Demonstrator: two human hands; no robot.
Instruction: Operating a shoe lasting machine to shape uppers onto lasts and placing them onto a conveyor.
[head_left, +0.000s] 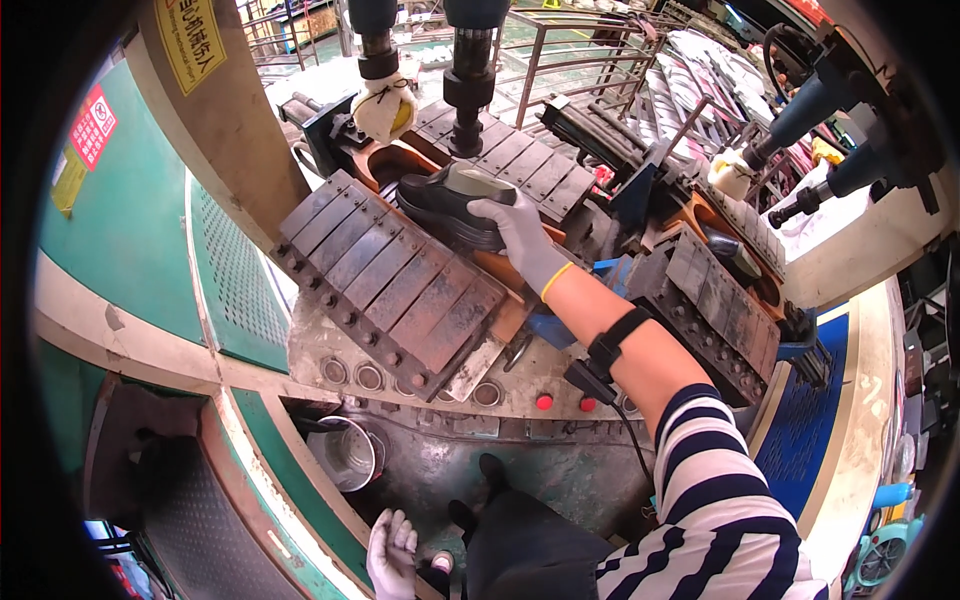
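Note:
My right hand (pixel 522 238), in a thin white glove with a yellow cuff edge, is closed on the opening of a black shoe (pixel 436 208). That shoe has a thick ridged sole and a light inside, and it sits over an orange holder (pixel 490 262) between two banks of dark metal plates. Beside it on the near side is the left plate bank (pixel 400 290). Above hang a padded press head (pixel 385 108) and a bare black rod (pixel 468 95). Low in the view, my gloved left hand (pixel 392 552) hangs with loosely bent fingers and nothing in it.
A second station (pixel 715 310) with orange holder stands to the right, another dark shoe (pixel 735 255) in it. Red buttons (pixel 566 403) line the machine's front edge. A metal bucket (pixel 345 455) stands on the floor at left. Railings (pixel 570 75) rise behind.

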